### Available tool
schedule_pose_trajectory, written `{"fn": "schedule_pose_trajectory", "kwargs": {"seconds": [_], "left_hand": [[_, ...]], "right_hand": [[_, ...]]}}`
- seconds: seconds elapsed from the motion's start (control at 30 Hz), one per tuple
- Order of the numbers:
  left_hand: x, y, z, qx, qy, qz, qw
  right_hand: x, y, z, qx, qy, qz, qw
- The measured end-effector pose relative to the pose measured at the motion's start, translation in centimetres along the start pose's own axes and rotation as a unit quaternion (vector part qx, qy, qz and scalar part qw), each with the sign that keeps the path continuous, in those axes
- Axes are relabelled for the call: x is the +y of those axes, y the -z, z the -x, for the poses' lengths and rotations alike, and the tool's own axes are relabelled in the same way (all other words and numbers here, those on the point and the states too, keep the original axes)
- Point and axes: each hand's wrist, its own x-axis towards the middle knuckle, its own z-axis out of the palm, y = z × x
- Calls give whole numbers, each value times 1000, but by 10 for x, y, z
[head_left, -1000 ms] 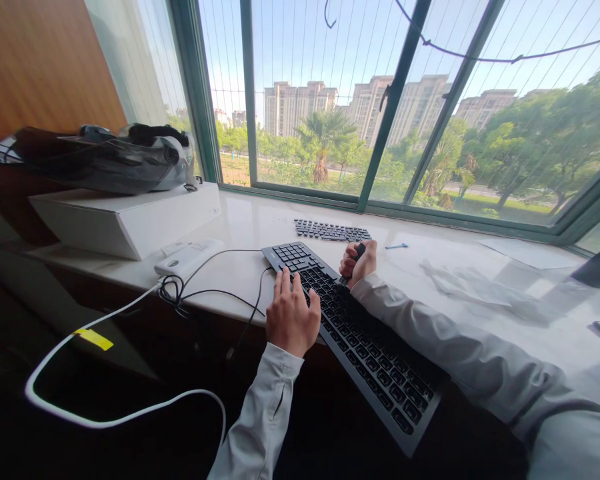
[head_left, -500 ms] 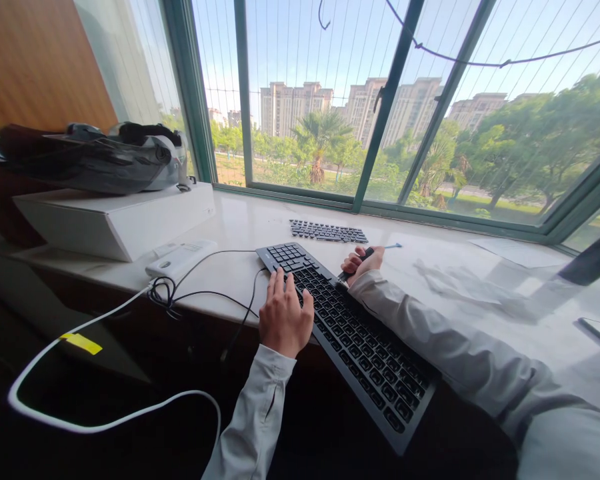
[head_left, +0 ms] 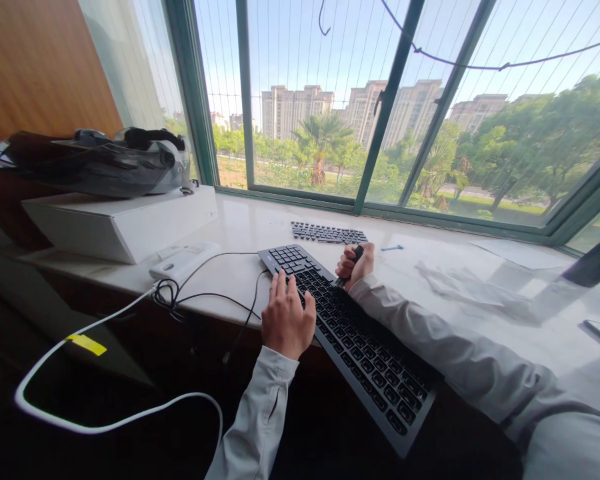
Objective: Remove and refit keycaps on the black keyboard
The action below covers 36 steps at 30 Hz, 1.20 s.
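Note:
A black keyboard (head_left: 370, 363) lies slanted over the edge of the white counter. Its long main section shows bare key sockets, while caps still sit on the number pad at the far end. My left hand (head_left: 289, 319) rests on the keyboard's left edge, fingers stretched out and holding nothing. Closed in a fist, my right hand (head_left: 356, 268) grips a small black-handled brush (head_left: 359, 253). Its head points down at the sockets near the keyboard's right edge and is mostly hidden by the fingers. Removed keycaps (head_left: 330, 233) are laid out in rows behind the keyboard.
A small blue tool (head_left: 393, 248) lies right of my right hand. At left are a white power strip (head_left: 185, 260), tangled black cable (head_left: 167, 299) and a white box (head_left: 125, 223) with a dark bag on it. Crumpled clear plastic (head_left: 473, 287) lies at right; windows stand behind.
My right hand has shifted slightly left and turned more upright with the brush. My left hand stays in place on the keyboard. The view has moved a little.

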Motion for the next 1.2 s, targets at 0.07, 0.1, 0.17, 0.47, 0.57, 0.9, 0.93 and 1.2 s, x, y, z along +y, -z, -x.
{"fn": "schedule_pose_trajectory", "kwargs": {"seconds": [0.07,0.1,0.17,0.47,0.57,0.9,0.93,1.2], "left_hand": [[1,0,0,-1,1,-2,1000],[2,0,0,0,1,-4,1000],[3,0,1,1,0,-8,1000],[3,1,0,-11,-3,-24,1000],[2,2,-1,-15,-1,-26,1000],[2,1,-1,-13,0,-26,1000],[2,1,-1,-11,-1,-26,1000],[2,0,-1,-8,0,-29,1000]], "right_hand": [[-1,0,-1,28,-12,-9,999],[-1,1,-2,41,-17,-16,999],[-2,4,-5,60,-25,-32,997],[-2,20,-18,117,-106,-138,978],[-2,19,-18,116,-65,-116,984],[5,1,-6,-2,18,13,1000],[7,0,-5,-17,18,27,999],[7,-5,0,-17,15,34,999]]}}
